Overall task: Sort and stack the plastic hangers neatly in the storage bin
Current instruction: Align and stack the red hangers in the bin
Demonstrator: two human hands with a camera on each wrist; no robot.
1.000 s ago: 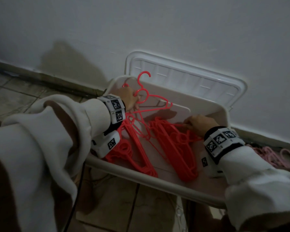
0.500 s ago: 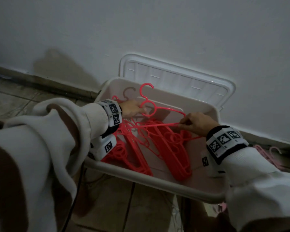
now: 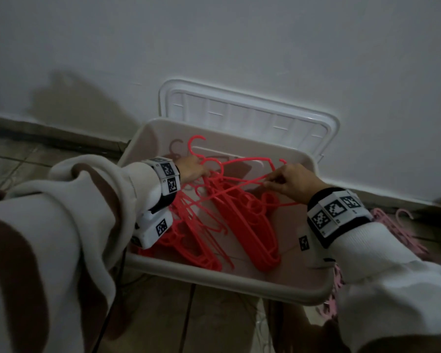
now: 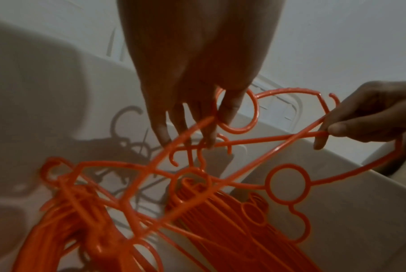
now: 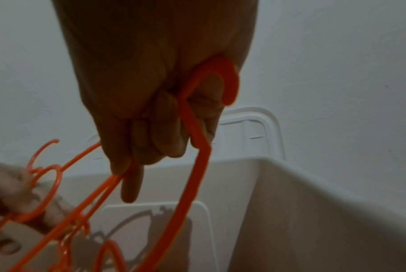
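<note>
Left hand (image 3: 192,169), at about 10 o'clock in the storage bin (image 3: 229,284), hooks a finger through the neck ring of a red plastic hanger (image 3: 239,178); right hand (image 3: 290,183), at 2 o'clock, pinches its shoulder end, so the hanger spans between both hands above the stacked red hangers (image 3: 250,225). The hanger appears light, thin and springy, likely to snag neighbouring hooks; neck and shoulder ends seem the best holds. Pink hangers (image 3: 392,225) lie on the floor at 3 o'clock.

Glossy plastic hangers (image 3: 242,220), smooth matt plastic bin (image 3: 229,281).
</note>
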